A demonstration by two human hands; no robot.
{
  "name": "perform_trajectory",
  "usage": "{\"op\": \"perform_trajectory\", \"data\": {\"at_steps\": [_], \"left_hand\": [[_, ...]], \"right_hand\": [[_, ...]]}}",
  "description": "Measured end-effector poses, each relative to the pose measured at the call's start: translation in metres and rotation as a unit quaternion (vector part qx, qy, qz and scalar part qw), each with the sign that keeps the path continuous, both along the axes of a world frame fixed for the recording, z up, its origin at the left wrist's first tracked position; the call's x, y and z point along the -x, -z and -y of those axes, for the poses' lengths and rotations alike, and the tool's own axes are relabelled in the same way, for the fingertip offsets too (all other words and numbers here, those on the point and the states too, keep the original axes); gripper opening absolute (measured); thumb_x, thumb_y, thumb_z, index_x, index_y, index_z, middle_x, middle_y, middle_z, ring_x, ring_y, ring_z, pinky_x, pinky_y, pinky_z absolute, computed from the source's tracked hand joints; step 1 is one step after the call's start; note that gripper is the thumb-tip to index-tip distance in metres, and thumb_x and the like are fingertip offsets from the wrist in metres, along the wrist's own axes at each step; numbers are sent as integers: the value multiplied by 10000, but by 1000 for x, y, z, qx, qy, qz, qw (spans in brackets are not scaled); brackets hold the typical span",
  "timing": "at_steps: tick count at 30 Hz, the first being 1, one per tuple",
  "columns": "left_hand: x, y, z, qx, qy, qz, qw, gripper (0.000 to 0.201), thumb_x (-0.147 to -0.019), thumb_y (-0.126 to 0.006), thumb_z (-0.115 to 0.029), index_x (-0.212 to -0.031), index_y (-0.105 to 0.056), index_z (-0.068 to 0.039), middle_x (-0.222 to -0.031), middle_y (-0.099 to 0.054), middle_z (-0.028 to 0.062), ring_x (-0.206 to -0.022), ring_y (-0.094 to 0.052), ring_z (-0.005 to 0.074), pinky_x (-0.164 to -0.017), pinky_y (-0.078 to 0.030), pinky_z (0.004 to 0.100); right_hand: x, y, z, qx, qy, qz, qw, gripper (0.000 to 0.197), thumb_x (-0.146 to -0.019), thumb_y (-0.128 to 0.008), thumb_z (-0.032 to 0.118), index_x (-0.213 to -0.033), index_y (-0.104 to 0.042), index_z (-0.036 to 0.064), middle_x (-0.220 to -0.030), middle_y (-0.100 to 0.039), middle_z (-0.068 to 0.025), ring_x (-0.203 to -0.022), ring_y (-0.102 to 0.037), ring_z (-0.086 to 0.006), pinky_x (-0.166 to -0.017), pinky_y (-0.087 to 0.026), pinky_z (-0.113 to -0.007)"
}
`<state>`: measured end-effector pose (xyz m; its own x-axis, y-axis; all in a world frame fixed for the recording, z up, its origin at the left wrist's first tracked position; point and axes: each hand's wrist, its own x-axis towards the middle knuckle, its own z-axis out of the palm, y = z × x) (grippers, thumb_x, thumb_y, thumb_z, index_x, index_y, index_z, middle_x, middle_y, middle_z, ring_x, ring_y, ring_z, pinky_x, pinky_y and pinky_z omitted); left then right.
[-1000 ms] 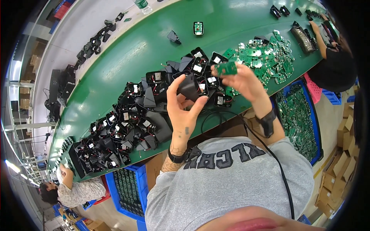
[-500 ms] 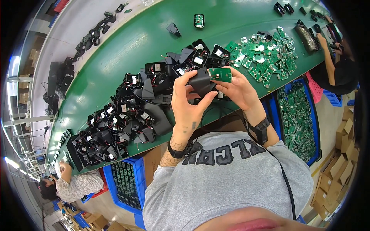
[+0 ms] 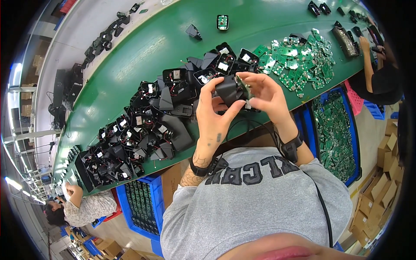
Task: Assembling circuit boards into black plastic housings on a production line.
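My left hand point(image 3: 210, 113) grips a black plastic housing point(image 3: 227, 90) between thumb and fingers, above the table's near edge. Its open end faces right. At that opening a green circuit board point(image 3: 245, 88) stands almost edge-on, partly hidden by fingers. My right hand point(image 3: 274, 103) is curled around the board's edges, fingertips above and thumb below. How far the board sits inside the housing cannot be made out. Just beyond my hands lie more black housings point(image 3: 225, 65) with white parts and thin wires inside.
A heap of green circuit boards point(image 3: 299, 60) lies at the right of the green table point(image 3: 143, 56). Black housings point(image 3: 125, 143) pile up leftward. Blue bins point(image 3: 356, 147) of boards stand below the near edge. Co-workers sit at far left point(image 3: 91, 208) and far right point(image 3: 385, 82).
The circuit board has turned from face-up and flat to nearly edge-on against the housing's opening. My right hand has shifted its fingers up and around it.
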<state>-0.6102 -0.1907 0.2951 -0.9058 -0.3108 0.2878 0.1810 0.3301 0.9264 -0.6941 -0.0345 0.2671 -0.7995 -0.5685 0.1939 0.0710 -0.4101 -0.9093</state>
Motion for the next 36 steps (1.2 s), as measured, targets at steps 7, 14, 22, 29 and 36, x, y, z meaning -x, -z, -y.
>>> {"op": "perform_trajectory", "data": {"at_steps": [7,14,22,29,36], "left_hand": [[1,6,5,-331,140,103,928,530,-959,-545,-229,-1426,-323,-108,-1137,-592,155,-965,-646,215,-703,-593,322],[1,10,6,-381,186,128,897,553,-960,-528,-164,-1455,-284,-118,-1181,-573,158,-1019,-628,222,-798,-578,365],[0,4,-1,-354,185,61,915,556,-948,-554,-104,-1436,-289,-94,-1239,-500,130,-1081,-555,199,-851,-546,354],[1,5,-7,-300,191,30,934,539,-933,-550,-24,-1417,-316,-71,-1221,-498,104,-1057,-564,181,-864,-522,336],[8,11,-10,-339,144,38,929,492,-943,-519,-12,-1383,-321,-109,-1142,-525,80,-1061,-557,160,-831,-555,330]], "right_hand": [[3,-23,-10,-169,48,-315,933,515,-655,-754,12,-1151,-616,42,-1303,-563,-128,-1195,-528,-261,-953,-436,-362],[7,-43,-15,-241,79,-434,865,567,-625,-766,57,-1173,-622,67,-1191,-610,-111,-1134,-552,-293,-979,-420,-413],[8,-29,-14,-228,109,-360,898,466,-609,-812,122,-1047,-663,70,-1075,-621,-78,-1048,-574,-250,-897,-463,-370],[6,-27,-8,-230,158,-273,921,306,-619,-817,66,-870,-644,34,-983,-654,-56,-845,-591,-162,-737,-479,-284],[-1,-19,1,-194,198,-314,908,139,-672,-768,16,-783,-685,28,-937,-643,-54,-825,-596,-149,-687,-470,-250]]}}
